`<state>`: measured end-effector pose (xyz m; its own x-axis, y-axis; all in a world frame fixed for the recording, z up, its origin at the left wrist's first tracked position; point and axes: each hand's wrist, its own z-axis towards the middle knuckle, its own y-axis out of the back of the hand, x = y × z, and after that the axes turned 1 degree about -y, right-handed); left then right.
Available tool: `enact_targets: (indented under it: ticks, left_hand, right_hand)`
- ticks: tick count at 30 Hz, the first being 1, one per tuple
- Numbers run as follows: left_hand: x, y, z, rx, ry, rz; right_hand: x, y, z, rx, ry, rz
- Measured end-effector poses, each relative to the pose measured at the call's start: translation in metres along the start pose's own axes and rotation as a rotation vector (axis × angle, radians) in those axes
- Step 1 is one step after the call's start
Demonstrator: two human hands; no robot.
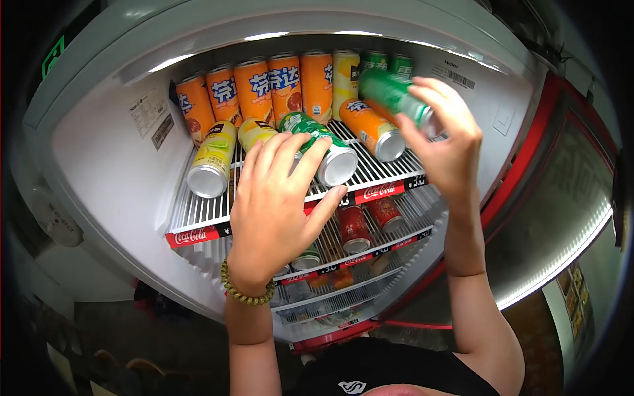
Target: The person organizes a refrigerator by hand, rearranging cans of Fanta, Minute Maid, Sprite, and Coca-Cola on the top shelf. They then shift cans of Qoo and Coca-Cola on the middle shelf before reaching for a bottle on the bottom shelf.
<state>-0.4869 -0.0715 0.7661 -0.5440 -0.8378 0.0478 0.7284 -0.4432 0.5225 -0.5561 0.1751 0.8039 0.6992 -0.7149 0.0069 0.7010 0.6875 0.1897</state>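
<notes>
My right hand (452, 138) grips a green soda can (389, 91), tilted and blurred, above the right side of the top fridge shelf. Fingers spread, my left hand (271, 204) rests over a lying green can (338, 164) and a yellow can (257, 132), which it partly hides. Another yellow can (214, 158) leans at the left, its silver end toward me. Between my hands an orange can (373, 129) is tipped the same way. Behind stand several upright orange cans (254, 89), a yellow can (345, 72) and green cans (374, 61).
The wire shelf's front edge carries a red Coca-Cola strip (191, 236). Lower shelves hold red cans (354, 228) and a green-sided can (307, 259). White fridge walls (99, 145) enclose both sides. At the right is the open glass door (561, 204) with its red frame.
</notes>
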Motion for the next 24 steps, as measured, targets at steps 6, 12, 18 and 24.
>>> enact_targets:
  ticks: [6,12,18,24]
  left_hand:
    - [0.001,0.003,-0.005,-0.022,0.022,0.029]
    - [0.006,0.007,-0.012,-0.043,0.032,0.008]
    - [0.008,0.008,-0.018,-0.127,0.041,-0.064]
    - [0.025,0.036,-0.016,-0.18,0.155,0.167]
  right_hand:
    - [0.034,-0.025,-0.019,0.182,0.179,0.155]
    - [0.022,-0.027,-0.033,0.386,0.204,0.245]
    - [0.023,-0.017,-0.049,0.331,0.151,0.232]
    - [0.007,-0.015,-0.098,0.088,0.048,0.109]
